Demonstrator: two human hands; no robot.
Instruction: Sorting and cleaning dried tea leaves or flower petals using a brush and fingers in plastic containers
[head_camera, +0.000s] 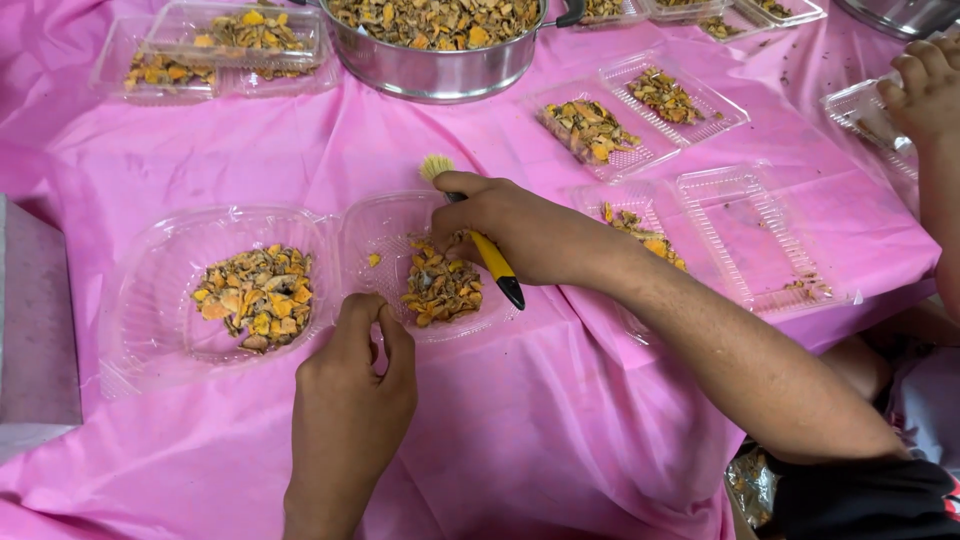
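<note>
Sorting dried orange-yellow chips in an open clear clamshell on the pink bench: right hand, grip closed on a yellow-handled brush, is working the right-half pile; left hand is pinching the rim btwn halves. Approx midway, I'd judge: 1 pile per half, several trays filled, 1 nearly bare.

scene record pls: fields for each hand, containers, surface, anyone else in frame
left hand: pinches rim of open clear clamshell
right hand: holds yellow-handled brush, bristles pointing away, over the clamshell's right half
contents: orange-brown dried pieces in both halves
pot: steel, full of the same pieces, far centre
trays: clear, several part-filled, one nearly bare at right
surface: pink cloth
other hand: another person's, on a tray at far right
</note>
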